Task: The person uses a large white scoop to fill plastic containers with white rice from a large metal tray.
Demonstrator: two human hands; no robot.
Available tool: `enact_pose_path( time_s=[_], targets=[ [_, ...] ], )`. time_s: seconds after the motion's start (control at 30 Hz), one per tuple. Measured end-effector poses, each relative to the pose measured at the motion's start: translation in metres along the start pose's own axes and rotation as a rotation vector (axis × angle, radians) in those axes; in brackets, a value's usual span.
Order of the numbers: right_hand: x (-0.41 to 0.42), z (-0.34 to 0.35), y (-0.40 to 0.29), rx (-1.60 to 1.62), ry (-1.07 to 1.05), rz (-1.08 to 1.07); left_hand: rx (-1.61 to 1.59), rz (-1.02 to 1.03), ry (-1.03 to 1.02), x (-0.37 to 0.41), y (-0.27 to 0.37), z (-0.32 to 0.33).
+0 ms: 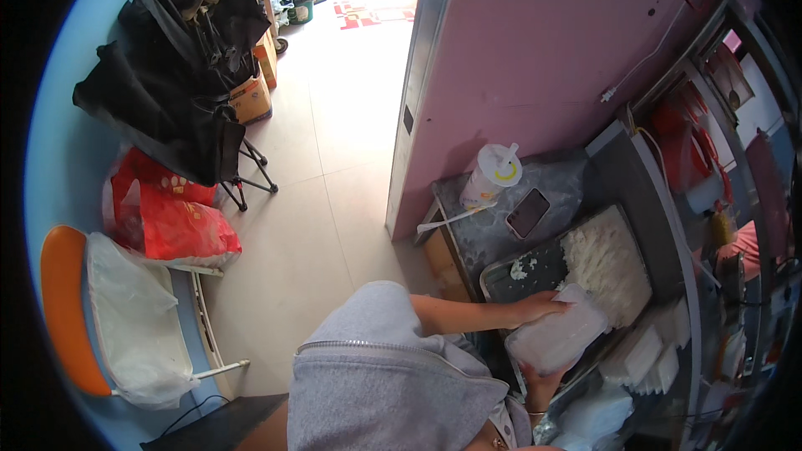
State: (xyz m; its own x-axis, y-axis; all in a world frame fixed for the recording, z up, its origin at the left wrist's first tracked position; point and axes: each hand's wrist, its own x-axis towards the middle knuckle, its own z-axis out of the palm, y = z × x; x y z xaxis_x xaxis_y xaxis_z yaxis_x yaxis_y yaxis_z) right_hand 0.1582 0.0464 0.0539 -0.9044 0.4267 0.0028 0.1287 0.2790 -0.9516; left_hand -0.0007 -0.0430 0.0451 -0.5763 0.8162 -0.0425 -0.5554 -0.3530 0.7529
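A rectangular translucent plastic food container is between my two hands, tilted over the near side of a metal tray. My left hand grips its upper edge, thumb on top. My right hand holds the opposite edge from below, its fingers partly hidden by the container. What the container holds is unclear through its whitish surface. Beyond it, the metal tray carries a thick bed of white cooked rice on its far side. A small clump of rice lies on the tray's scraped part.
A lidded drink cup with a straw and a smartphone sit on the counter past the tray. Stacked white containers stand to the right. A pink wall borders the counter. Behind is a chair with red bags nearby.
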Motion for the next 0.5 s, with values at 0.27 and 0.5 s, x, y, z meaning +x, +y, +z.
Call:
enact_pose_path(
  time_s=[0.27, 0.5],
  targets=[
    [-0.019, -0.021, 0.002, 0.361, 0.069, 0.357, 0.077, -0.118, 0.009, 0.008, -0.005, 0.008],
    [-0.015, -0.022, 0.027, 0.753, 0.399, 0.157, -0.207, -0.206, 0.188, 0.032, -0.009, 0.036]
  ],
)
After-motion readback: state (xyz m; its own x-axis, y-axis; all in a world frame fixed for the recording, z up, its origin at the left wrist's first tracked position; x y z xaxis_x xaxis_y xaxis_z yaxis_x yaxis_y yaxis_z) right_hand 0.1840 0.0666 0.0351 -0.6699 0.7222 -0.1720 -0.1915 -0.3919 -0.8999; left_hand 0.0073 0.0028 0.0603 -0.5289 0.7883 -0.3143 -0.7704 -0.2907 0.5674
